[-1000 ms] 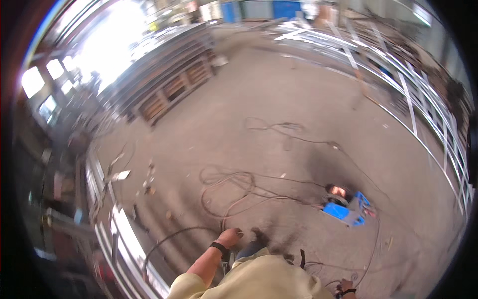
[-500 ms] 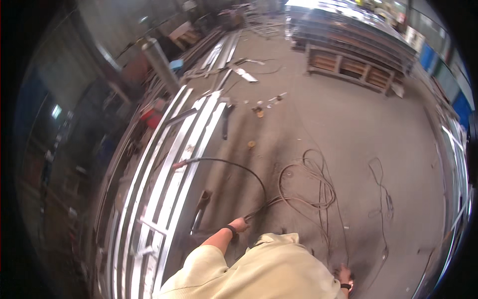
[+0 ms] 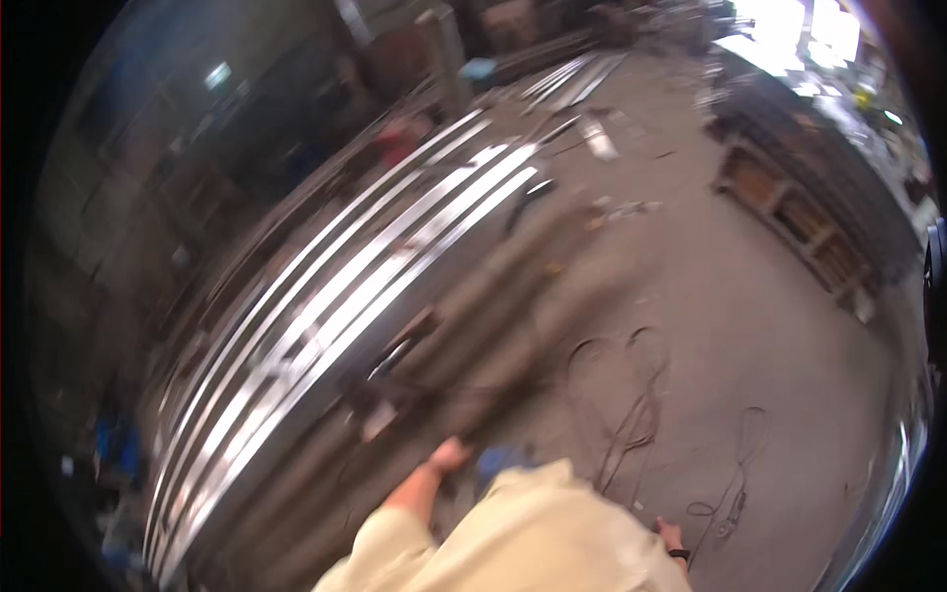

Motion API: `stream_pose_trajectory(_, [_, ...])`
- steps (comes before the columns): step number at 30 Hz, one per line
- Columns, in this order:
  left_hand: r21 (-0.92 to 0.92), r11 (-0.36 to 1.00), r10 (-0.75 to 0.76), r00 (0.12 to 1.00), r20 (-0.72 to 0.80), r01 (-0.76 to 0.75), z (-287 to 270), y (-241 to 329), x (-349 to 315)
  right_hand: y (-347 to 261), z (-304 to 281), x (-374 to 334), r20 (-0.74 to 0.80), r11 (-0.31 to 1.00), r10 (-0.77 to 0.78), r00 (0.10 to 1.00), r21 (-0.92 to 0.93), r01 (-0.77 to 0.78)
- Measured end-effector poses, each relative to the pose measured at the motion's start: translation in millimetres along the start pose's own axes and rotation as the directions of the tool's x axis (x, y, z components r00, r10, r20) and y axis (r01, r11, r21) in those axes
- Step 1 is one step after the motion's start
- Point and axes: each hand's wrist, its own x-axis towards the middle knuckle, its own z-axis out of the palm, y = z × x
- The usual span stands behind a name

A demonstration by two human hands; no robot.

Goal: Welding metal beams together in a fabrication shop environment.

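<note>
My left hand [image 3: 451, 454] hangs in front of my body, beside the metal lengths on the left. Motion smears its fingers, and I make out no cable running from it. Low on the right, my right hand [image 3: 671, 534] wears a dark wristband. A finger or thumb stands apart from it, and I see nothing in it. Between the hands and further ahead, a dark cable [image 3: 643, 426] lies in loops on the floor. Long, shiny metal bars [image 3: 365, 281] lie side by side to the left, with a brown-ended, tube-like piece [image 3: 404, 340] next to them.
A dark rack with open compartments [image 3: 804, 217] stands at the far right. A thinner looped cord [image 3: 740, 483] lies on the floor to the right. Small scraps [image 3: 626, 209] are scattered ahead, and further metal strips [image 3: 572, 81] lie beyond. Something red [image 3: 400, 138] sits behind the bars.
My view has swung left, so the bars and rack look tilted. My left hand held a dark cable arching over the bars; that arch no longer shows. My right hand appears a little higher.
</note>
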Motion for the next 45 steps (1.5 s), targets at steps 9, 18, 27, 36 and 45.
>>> stream_pose_trajectory(9, [0.139, 0.698, 0.716, 0.683, -0.143, -0.703, 17, 120, 71, 45, -18, 84, 0.012, 0.929, 0.286, 0.958, 0.241, -0.28])
stream_pose_trajectory(18, [0.011, 0.513, 0.773, 0.468, 0.427, -0.858, 22, 282, 149, -26, 8, -1, -0.202, 0.977, 0.123, 0.972, 0.198, -0.082])
stream_pose_trajectory(27, [-0.073, 0.629, 0.515, 0.345, 0.785, -0.774, 132, 364, 146, 91, 160, -202, -0.423, 0.648, 0.708, 0.565, 0.707, -0.282])
stream_pose_trajectory(36, [0.108, 0.71, 0.326, 0.461, 0.826, -0.696, 190, 399, 99, 101, 516, -309, 0.084, 0.45, 0.812, 0.578, 0.541, -0.711])
stream_pose_trajectory(45, [0.282, 0.319, 0.131, 0.337, 0.932, -0.905, 321, 411, -53, 137, 473, -242, -0.282, 0.666, 0.713, 0.642, 0.559, -0.495])
